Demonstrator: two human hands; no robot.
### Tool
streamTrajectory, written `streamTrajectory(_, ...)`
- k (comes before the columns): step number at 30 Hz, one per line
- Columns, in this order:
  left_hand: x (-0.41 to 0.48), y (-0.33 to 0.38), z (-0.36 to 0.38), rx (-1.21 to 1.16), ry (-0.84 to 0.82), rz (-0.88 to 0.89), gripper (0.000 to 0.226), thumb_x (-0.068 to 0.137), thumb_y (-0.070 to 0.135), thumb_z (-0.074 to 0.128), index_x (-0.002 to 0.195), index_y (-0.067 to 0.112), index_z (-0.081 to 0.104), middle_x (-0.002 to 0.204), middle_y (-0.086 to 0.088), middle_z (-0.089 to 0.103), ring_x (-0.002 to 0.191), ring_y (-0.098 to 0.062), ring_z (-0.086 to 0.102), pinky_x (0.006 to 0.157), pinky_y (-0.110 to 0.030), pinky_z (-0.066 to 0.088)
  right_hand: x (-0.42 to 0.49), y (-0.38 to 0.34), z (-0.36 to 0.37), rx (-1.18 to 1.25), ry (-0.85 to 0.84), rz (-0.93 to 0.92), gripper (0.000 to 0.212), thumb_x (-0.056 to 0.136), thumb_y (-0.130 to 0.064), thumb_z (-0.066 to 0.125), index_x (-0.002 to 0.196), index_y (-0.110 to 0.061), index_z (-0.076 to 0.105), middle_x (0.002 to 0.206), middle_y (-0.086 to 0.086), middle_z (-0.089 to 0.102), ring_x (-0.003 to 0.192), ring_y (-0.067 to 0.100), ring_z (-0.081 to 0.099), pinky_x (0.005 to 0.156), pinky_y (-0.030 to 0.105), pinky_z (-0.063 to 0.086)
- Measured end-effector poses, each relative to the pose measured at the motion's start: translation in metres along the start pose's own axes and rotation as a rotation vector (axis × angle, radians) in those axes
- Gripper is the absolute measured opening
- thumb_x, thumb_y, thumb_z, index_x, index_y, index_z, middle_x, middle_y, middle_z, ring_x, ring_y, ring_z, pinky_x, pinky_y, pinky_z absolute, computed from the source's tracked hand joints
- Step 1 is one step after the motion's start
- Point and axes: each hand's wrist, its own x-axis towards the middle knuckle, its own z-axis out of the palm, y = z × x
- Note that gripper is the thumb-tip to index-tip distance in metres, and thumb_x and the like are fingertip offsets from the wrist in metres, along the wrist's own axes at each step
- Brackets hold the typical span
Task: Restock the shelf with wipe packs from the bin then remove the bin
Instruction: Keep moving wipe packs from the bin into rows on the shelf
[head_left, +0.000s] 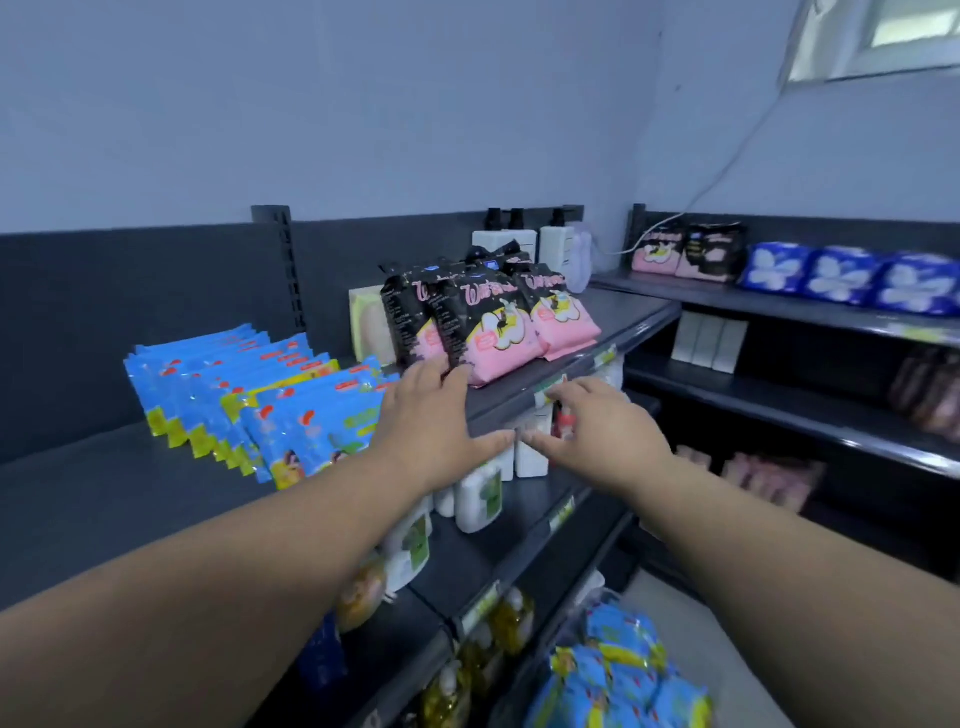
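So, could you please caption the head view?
Left hand and right hand reach over the shelf beside blue wipe packs.

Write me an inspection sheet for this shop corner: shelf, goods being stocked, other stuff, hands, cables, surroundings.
Surface: dark grey metal top shelf, price labels along its front edge.
Job's things: blue plastic wipe packs stand in rows on the shelf's left; loose heap of blue wipe packs lies low near the floor, bin walls not discernible.
Clutter: black-and-pink soft packs mid-shelf; white pump bottles behind them.
Hands: left hand open, fingertips at a black-and-pink pack; right hand open over the shelf edge, holding nothing.
Cables: white cable runs down the wall towards the bottles.
Surroundings: pale walls; side shelf with dark blue packs.
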Motion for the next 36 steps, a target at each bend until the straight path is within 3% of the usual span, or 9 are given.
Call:
streamTrajectory(6, 0.001, 0.074, 0.061, 0.033, -0.084, 0.060, 0.089, 0.080, 0.071, 0.049, 0.148, 0.022, 0.022, 0.157, -0.004, 0.016, 0.144, -0.024, 0.012, 0.118, -0.040, 0.012, -0.040, 0.075, 0.008, -0.168, -0.014, 0.107, 0.062, 0.085, -0.069, 0.046, 0.134, -0.031, 0.046, 0.133, -0.002, 0.049, 0.123, 0.023, 0.047, 0.097, 0.039, 0.040)
streamTrajectory(16, 0.011, 0.172, 0.186, -0.003, -0.230, -0.001, 0.083, 0.083, 0.069, 0.048, 0.148, 0.023, 0.025, 0.156, -0.004, 0.020, 0.143, -0.025, 0.018, 0.116, -0.041, 0.018, -0.082, 0.230, 0.062, -0.125, -0.205, 0.208, 0.068, 0.087, -0.069, 0.041, 0.141, -0.028, 0.040, 0.143, 0.000, 0.039, 0.130, 0.025, 0.040, 0.105, 0.040, 0.037)
streamTrajectory(19, 0.007, 0.177, 0.221, 0.005, -0.252, -0.009, 0.080, 0.083, 0.066, 0.052, 0.146, 0.022, 0.031, 0.154, -0.007, 0.025, 0.140, -0.026, 0.024, 0.114, -0.039, 0.023, -0.090, 0.262, 0.085, -0.104, -0.258, 0.231, 0.068, 0.088, -0.068, 0.041, 0.143, -0.028, 0.037, 0.148, 0.001, 0.035, 0.133, 0.025, 0.037, 0.108, 0.040, 0.035)
streamTrajectory(24, -0.007, 0.166, 0.298, -0.032, -0.423, -0.115, 0.077, 0.083, 0.065, 0.052, 0.146, 0.024, 0.033, 0.156, -0.005, 0.022, 0.142, -0.025, 0.023, 0.115, -0.041, 0.026, -0.114, 0.301, 0.140, -0.024, -0.428, 0.292, 0.066, 0.090, -0.066, 0.040, 0.144, -0.028, 0.035, 0.151, 0.001, 0.030, 0.137, 0.024, 0.031, 0.108, 0.039, 0.030)
streamTrajectory(30, -0.042, 0.128, 0.391, -0.016, -0.559, -0.142, 0.059, 0.088, 0.049, 0.057, 0.135, 0.016, 0.047, 0.136, -0.005, 0.044, 0.126, -0.023, 0.043, 0.103, -0.034, 0.038, -0.152, 0.316, 0.227, 0.011, -0.555, 0.369, 0.066, 0.088, -0.066, 0.043, 0.144, -0.031, 0.035, 0.151, -0.002, 0.031, 0.137, 0.021, 0.033, 0.109, 0.034, 0.029)
streamTrajectory(36, -0.089, 0.073, 0.470, -0.011, -0.787, -0.247, 0.063, 0.095, 0.040, 0.050, 0.149, 0.020, 0.024, 0.153, -0.003, 0.020, 0.140, -0.023, 0.024, 0.111, -0.035, 0.032, -0.179, 0.301, 0.312, 0.045, -0.632, 0.423, 0.062, 0.088, -0.065, 0.045, 0.140, -0.033, 0.040, 0.149, -0.006, 0.033, 0.135, 0.018, 0.036, 0.107, 0.032, 0.032)
